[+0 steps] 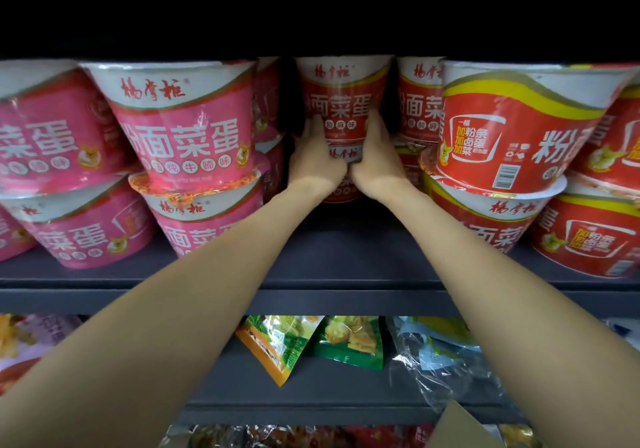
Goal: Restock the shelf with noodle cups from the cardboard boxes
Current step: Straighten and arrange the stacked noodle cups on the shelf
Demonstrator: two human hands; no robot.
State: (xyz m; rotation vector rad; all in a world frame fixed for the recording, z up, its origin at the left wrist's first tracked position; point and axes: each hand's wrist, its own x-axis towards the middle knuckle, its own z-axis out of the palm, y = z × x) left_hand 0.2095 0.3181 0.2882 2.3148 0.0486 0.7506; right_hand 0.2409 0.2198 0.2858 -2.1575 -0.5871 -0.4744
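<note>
A dark grey store shelf (332, 274) is filling the view, its upper tier running under a black overhang and carrying noodle cups two high. Deep in the middle of that tier, a red noodle cup (343, 101) is sitting on top of a lower red cup (343, 170), both set well back from the shelf's front edge, with bare shelf in front of them.

Both arms are reaching in from below. The left hand (317, 161) is gripping the left side of the stacked pair, its fingers curling round the upper red cup's base. The right hand (375, 156) is doing the same on the right side, fingers wrapping the wall of the same cup. The heels of the two hands are nearly touching in front of the lower cup.

Left of the held stack, pink noodle cups (183, 128) are standing in two layers near the shelf's front. Right of it, red-and-yellow cups (512, 132) are stacked likewise, and another red cup (419, 101) is sitting just beside the held one.

On the tier beneath the shelf's edge, green and orange snack packets (311, 343) are lying beside crumpled clear-wrapped packets (440, 361). At the bottom right, a cardboard flap (457, 427) is poking into view.
</note>
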